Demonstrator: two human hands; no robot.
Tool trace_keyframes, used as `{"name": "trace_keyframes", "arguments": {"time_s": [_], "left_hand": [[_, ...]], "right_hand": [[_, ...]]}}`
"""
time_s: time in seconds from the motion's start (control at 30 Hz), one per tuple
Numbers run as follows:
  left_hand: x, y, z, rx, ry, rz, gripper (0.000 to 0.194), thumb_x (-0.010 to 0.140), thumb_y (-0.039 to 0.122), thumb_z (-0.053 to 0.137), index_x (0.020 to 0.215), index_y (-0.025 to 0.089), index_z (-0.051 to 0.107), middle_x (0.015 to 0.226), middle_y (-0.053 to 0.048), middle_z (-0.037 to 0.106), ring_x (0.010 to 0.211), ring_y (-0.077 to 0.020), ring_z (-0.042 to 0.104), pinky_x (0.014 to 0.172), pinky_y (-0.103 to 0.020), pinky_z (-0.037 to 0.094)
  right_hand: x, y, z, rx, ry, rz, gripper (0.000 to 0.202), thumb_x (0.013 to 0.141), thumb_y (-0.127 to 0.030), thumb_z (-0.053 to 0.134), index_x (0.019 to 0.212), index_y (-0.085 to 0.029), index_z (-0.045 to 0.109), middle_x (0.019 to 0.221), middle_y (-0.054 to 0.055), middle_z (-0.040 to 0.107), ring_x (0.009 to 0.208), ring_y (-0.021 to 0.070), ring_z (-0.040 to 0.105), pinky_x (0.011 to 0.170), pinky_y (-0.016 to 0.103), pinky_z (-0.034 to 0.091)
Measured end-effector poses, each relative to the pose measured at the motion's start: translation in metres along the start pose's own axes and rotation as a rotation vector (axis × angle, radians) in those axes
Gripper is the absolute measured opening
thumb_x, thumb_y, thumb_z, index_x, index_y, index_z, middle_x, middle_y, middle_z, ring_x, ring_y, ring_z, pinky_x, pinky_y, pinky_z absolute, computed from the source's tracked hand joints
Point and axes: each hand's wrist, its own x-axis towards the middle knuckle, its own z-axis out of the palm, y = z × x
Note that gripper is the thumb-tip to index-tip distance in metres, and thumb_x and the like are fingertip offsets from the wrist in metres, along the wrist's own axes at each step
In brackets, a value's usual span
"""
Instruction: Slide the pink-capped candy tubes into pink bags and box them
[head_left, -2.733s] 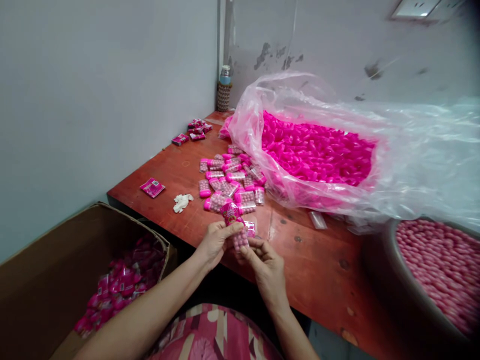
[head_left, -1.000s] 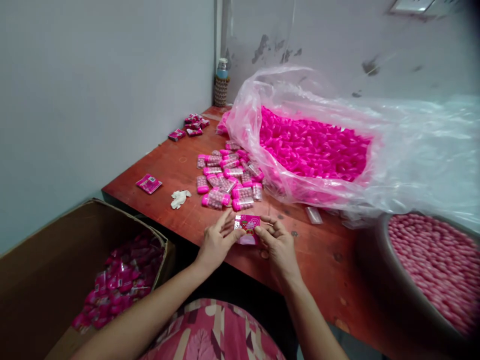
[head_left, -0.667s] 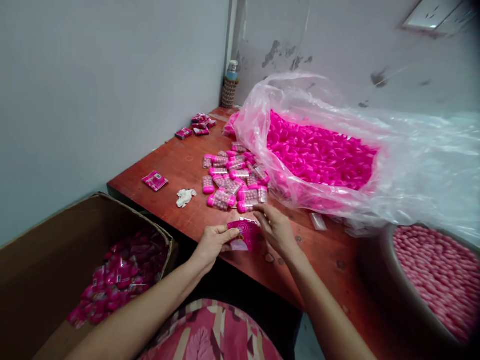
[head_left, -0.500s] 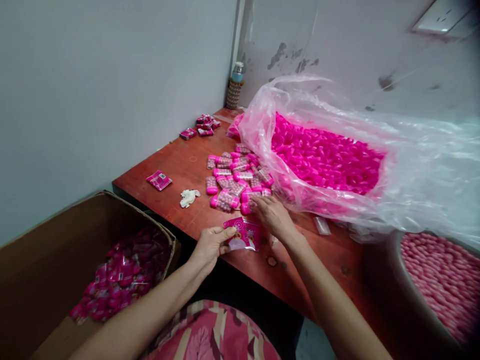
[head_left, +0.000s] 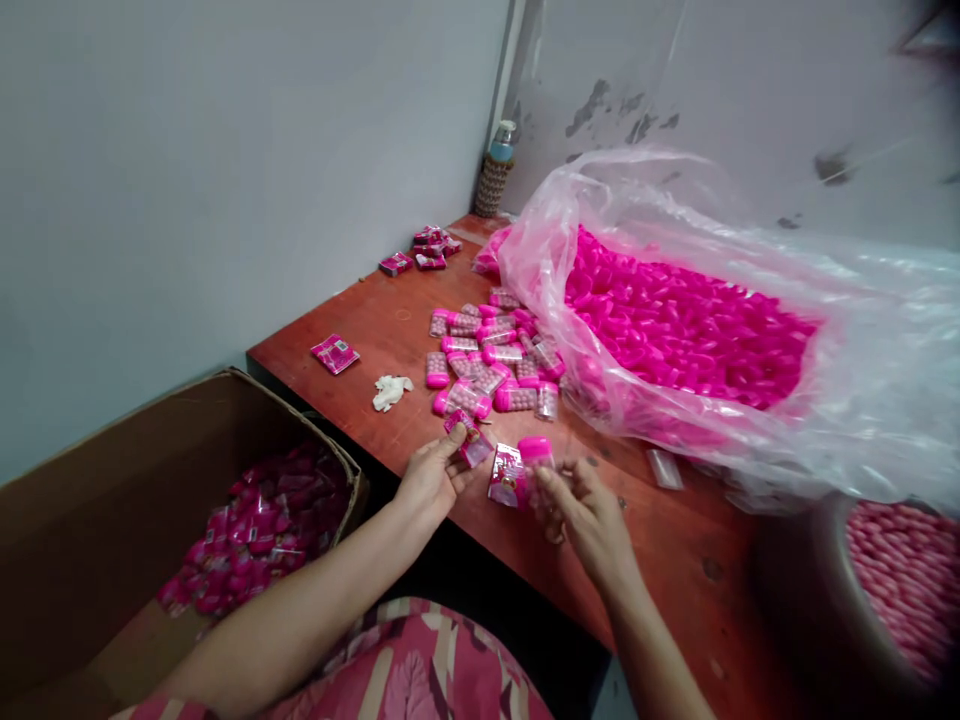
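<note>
My left hand [head_left: 439, 470] pinches a pink printed packet [head_left: 469, 440] near the table's front edge. My right hand [head_left: 581, 505] grips a small clear container with a pink cap [head_left: 535, 450], its cap pointing away from me. Just left of that container is a second pink printed packet [head_left: 508, 477]; whether a hand holds it I cannot tell. Beyond both hands lies a pile of capped containers [head_left: 491, 350] filled with small pink balls. A crumpled white scrap [head_left: 391, 392] and a flat pink packet [head_left: 335, 354] lie to the left on the red-brown table [head_left: 360, 310].
Behind the pile, an open plastic bag [head_left: 600, 380] holds pink caps [head_left: 690, 320]. A tub [head_left: 825, 560] of pink pieces stands at right. At lower left is a cardboard box [head_left: 97, 450] with pink packets. A bottle [head_left: 495, 170] stands in the corner.
My right hand has drawn back from the pile and now holds a capped container. My left hand's packet is tilted differently, and a second packet shows beside it. The view has shifted slightly.
</note>
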Motion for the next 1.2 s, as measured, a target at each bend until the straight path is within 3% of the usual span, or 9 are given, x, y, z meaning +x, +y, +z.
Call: {"name": "trace_keyframes", "arguments": {"time_s": [0.1, 0.2, 0.33, 0.57, 0.73, 0.87, 1.1, 1.2], "left_hand": [[0.002, -0.007, 0.006, -0.011, -0.007, -0.009, 0.012, 0.07, 0.017, 0.065, 0.075, 0.01, 0.058, 0.065, -0.006, 0.064, 0.058, -0.0161, 0.063, 0.053, -0.027, 0.054], [0.001, -0.016, 0.012, -0.025, -0.031, -0.023, 0.009, 0.071, 0.016, 0.064, 0.072, 0.01, 0.057, 0.063, -0.005, 0.064, 0.055, -0.0147, 0.062, 0.052, -0.026, 0.053], [-0.002, -0.025, 0.017, -0.023, -0.087, -0.03, 0.009, 0.071, 0.017, 0.064, 0.072, 0.01, 0.057, 0.065, -0.006, 0.065, 0.056, -0.0142, 0.062, 0.054, -0.026, 0.053], [-0.007, -0.025, 0.019, 0.115, -0.229, 0.015, 0.023, 0.065, 0.029, 0.07, 0.072, 0.012, 0.056, 0.063, -0.004, 0.064, 0.052, -0.0133, 0.059, 0.05, -0.024, 0.049], [-0.011, -0.025, 0.021, 0.214, -0.346, 0.013, 0.027, 0.063, 0.031, 0.071, 0.077, 0.012, 0.057, 0.066, -0.004, 0.063, 0.054, -0.0113, 0.058, 0.054, -0.022, 0.047], [-0.01, -0.03, 0.019, 0.287, -0.385, -0.016, 0.023, 0.065, 0.028, 0.069, 0.07, 0.009, 0.058, 0.062, -0.003, 0.061, 0.053, -0.0107, 0.056, 0.053, -0.022, 0.046], [-0.009, -0.021, 0.022, 0.461, -0.431, 0.004, 0.023, 0.062, 0.028, 0.071, 0.062, 0.008, 0.06, 0.055, -0.003, 0.058, 0.046, -0.0103, 0.053, 0.047, -0.023, 0.043], [-0.01, -0.021, 0.023, 0.515, -0.425, 0.022, 0.023, 0.061, 0.028, 0.071, 0.064, 0.006, 0.062, 0.057, -0.004, 0.06, 0.048, -0.0111, 0.054, 0.05, -0.025, 0.045]], "right_hand": [[-0.029, 0.003, 0.016, 0.16, -0.048, 0.097, 0.027, 0.076, -0.044, 0.055, 0.081, -0.019, 0.047, 0.056, -0.003, 0.057, 0.042, 0.0105, 0.051, 0.035, 0.019, 0.039], [-0.038, 0.006, 0.026, 0.213, 0.027, 0.117, 0.028, 0.075, -0.043, 0.057, 0.084, -0.019, 0.048, 0.057, -0.003, 0.058, 0.042, 0.01, 0.053, 0.037, 0.018, 0.043], [-0.036, 0.009, 0.029, 0.26, 0.065, 0.115, 0.028, 0.073, -0.042, 0.06, 0.082, -0.018, 0.048, 0.057, -0.003, 0.059, 0.042, 0.0096, 0.054, 0.038, 0.018, 0.045], [-0.029, 0.016, 0.029, 0.431, -0.011, 0.147, 0.028, 0.074, -0.041, 0.06, 0.081, -0.016, 0.049, 0.059, -0.002, 0.059, 0.04, 0.0085, 0.054, 0.034, 0.016, 0.042], [-0.031, 0.018, 0.031, 0.333, 0.102, 0.073, 0.026, 0.075, -0.039, 0.059, 0.083, -0.017, 0.049, 0.058, -0.003, 0.059, 0.044, 0.0092, 0.055, 0.039, 0.018, 0.046], [-0.032, 0.018, 0.033, 0.229, 0.158, 0.018, 0.024, 0.076, -0.038, 0.059, 0.086, -0.018, 0.049, 0.059, -0.003, 0.06, 0.047, 0.0099, 0.056, 0.044, 0.02, 0.049], [-0.025, 0.023, 0.03, 0.557, -0.021, 0.118, 0.025, 0.075, -0.039, 0.059, 0.078, -0.017, 0.048, 0.057, -0.003, 0.06, 0.036, 0.0067, 0.05, 0.031, 0.014, 0.037], [-0.025, 0.022, 0.028, 0.504, 0.028, 0.092, 0.024, 0.074, -0.038, 0.061, 0.077, -0.017, 0.049, 0.055, -0.003, 0.059, 0.038, 0.0069, 0.051, 0.033, 0.014, 0.039]]}}
